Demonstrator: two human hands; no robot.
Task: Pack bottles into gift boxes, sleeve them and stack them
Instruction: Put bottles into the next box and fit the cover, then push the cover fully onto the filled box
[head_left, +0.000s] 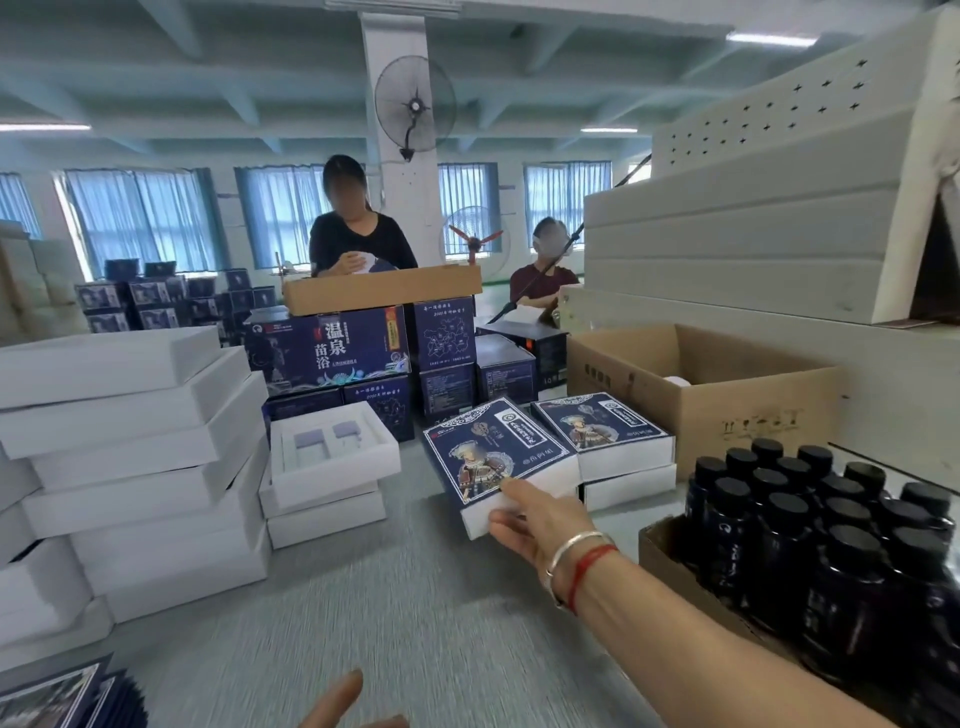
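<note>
Sleeved gift box (498, 460) is in your right hand (540, 525), fingers clamped on its near end, hovering beside the stack (608, 441). Left hand (343, 701) is open and empty. Gripping one end only, it could tip and land crooked.

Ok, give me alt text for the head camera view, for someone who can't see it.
The right hand holds a sleeved blue gift box by its near end, beside a stack of sleeved boxes on a grey table. A carton of dark bottles sits to the right, white boxes are piled to the left, and the left hand is barely in view.
</note>
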